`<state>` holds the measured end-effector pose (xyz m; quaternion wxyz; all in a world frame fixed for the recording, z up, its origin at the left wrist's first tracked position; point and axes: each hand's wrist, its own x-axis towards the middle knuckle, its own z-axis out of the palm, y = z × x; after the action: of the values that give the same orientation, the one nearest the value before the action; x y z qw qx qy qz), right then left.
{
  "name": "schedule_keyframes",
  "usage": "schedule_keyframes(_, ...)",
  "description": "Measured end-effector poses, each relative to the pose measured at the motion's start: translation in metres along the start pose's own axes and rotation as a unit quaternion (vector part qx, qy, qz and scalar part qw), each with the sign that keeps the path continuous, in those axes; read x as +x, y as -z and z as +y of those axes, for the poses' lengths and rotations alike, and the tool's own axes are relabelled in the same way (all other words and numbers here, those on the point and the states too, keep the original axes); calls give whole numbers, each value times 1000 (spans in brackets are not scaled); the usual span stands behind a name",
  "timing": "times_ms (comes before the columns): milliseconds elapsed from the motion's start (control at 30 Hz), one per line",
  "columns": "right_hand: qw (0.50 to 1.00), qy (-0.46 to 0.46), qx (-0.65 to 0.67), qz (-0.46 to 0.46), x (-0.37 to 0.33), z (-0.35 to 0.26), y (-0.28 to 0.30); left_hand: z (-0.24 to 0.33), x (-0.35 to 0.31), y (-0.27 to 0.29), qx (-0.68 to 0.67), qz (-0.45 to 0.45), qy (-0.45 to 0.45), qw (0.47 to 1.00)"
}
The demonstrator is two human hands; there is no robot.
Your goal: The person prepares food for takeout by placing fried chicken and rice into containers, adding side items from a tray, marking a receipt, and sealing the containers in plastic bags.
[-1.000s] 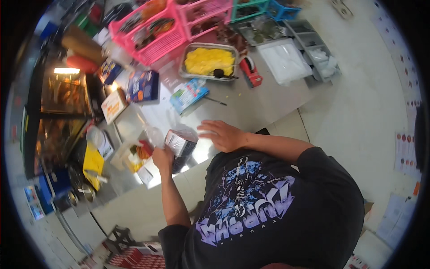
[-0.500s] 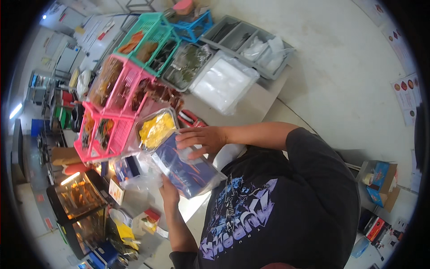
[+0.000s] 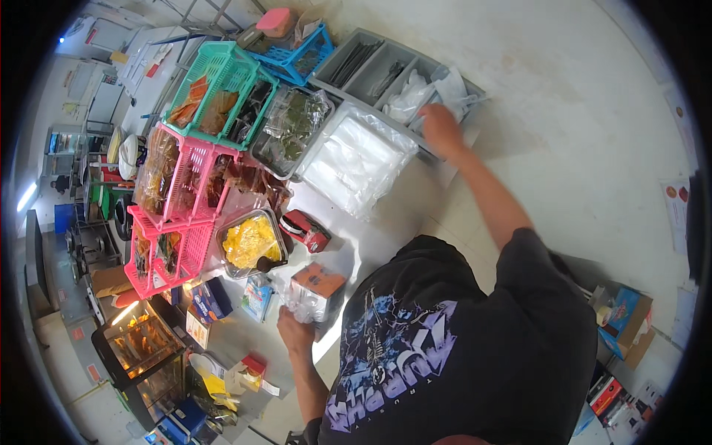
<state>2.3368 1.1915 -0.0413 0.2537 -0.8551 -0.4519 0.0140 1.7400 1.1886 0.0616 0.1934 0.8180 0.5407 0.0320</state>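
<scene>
My left hand [image 3: 297, 331] is closed on the gathered end of a clear plastic bag [image 3: 302, 302]. The bag is around or against a box [image 3: 319, 280] with an orange top on the table. My right hand [image 3: 443, 132] reaches far out to a grey divided bin [image 3: 354, 90], its fingers curled at the white plastic bags [image 3: 410, 98] in the end compartment. They appear to pinch a bag, though the fingertips are partly hidden. A metal tray of yellow food [image 3: 252, 243] under plastic stands beyond the box, with a dark handle at its corner.
A red pouch [image 3: 305, 230] lies beside the food tray. A stack of clear plastic sheets or bags [image 3: 356, 157] lies near the bin. Pink baskets [image 3: 194, 167] and a green basket [image 3: 222, 93] hold packaged food. A lit glass display case [image 3: 141, 337] stands at left.
My right hand has left the blue printed packet and moved far right to the white bags. That blue face no longer shows; an orange-topped box stands there. My left hand has shifted slightly right and down.
</scene>
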Motion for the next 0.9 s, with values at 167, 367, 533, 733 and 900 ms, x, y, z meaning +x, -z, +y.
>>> schedule_keyframes(167,904,113,-153,-382,64,96,2,-32,-23,-72,18,-32,192,981)
schedule_keyframes(367,901,195,-213,-325,62,76,-23,-1,-21,-111,-33,74,236,968)
schedule_keyframes(533,905,211,-212,-302,66,100,-24,-4,-12,-140,-107,164,201,960)
schedule_keyframes(733,929,201,-124,-284,71,99,6,-7,-13,-133,-181,108,220,952)
schedule_keyframes(900,898,201,-187,-343,69,96,8,34,-10,-101,-196,166,139,956)
